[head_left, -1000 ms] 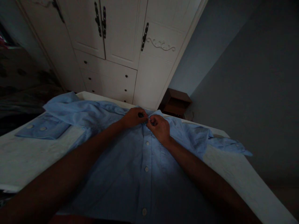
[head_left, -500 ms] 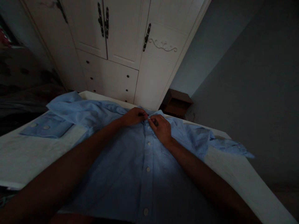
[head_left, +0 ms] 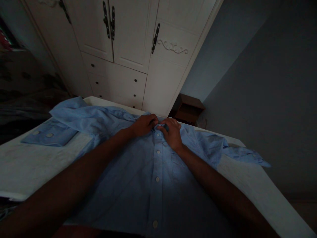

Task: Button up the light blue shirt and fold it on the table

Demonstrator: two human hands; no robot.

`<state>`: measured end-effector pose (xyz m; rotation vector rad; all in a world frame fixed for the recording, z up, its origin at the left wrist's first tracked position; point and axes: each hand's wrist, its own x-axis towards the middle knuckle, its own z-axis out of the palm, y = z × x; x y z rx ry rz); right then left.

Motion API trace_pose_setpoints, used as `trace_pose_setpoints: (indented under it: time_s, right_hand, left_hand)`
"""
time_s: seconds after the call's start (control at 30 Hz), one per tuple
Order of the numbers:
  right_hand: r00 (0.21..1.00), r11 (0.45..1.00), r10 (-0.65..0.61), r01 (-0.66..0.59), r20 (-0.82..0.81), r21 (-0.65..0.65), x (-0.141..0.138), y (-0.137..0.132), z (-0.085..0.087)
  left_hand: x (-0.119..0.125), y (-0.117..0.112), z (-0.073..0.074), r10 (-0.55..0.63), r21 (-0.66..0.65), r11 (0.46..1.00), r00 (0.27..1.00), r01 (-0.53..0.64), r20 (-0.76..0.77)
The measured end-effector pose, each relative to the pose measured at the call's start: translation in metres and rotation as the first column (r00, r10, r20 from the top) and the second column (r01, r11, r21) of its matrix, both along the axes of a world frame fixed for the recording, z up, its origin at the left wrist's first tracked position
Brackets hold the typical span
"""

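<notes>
A light blue button-up shirt (head_left: 138, 178) lies face up on a white table (head_left: 29, 165), its sleeves spread to both sides. My left hand (head_left: 143, 125) and my right hand (head_left: 171, 132) meet at the collar end of the button placket. Both hands have their fingers curled and pinched on the shirt fabric near the top button. White buttons run down the placket toward me. The left cuff (head_left: 48, 136) lies flat on the table at the left; the right cuff (head_left: 250, 155) hangs near the table's right edge.
A white wardrobe (head_left: 133, 49) with dark handles and small drawers stands just beyond the table. A brown wooden box (head_left: 189, 107) sits on the floor at its right. Grey wall fills the right side. Dark bedding lies at the far left.
Both hands have shifted slightly farther up toward the collar and closed tighter together. The shirt has not otherwise moved.
</notes>
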<state>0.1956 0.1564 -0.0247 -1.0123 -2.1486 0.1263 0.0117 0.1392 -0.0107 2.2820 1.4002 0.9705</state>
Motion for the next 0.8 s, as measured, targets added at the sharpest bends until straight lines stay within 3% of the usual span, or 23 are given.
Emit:
trace_pose_setpoints:
  time_s: [0.2,0.5,0.8]
  right_hand:
    - [0.999,0.999,0.026,-0.027,-0.023,-0.024,0.006,0.008,0.001]
    - [0.981,0.98,0.191,-0.189,0.034,-0.053,0.023,0.034,0.014]
    - [0.998,0.997,0.056,-0.056,0.008,0.047,0.027,0.038,0.023]
  left_hand:
    - [-0.002,-0.005,0.004,0.05,0.105,0.994,0.952,-0.019,-0.301]
    - [0.001,-0.009,0.014,0.221,0.26,0.953,0.941,-0.153,-0.256]
    - [0.002,-0.012,0.02,0.45,0.334,0.865,0.874,-0.374,-0.185]
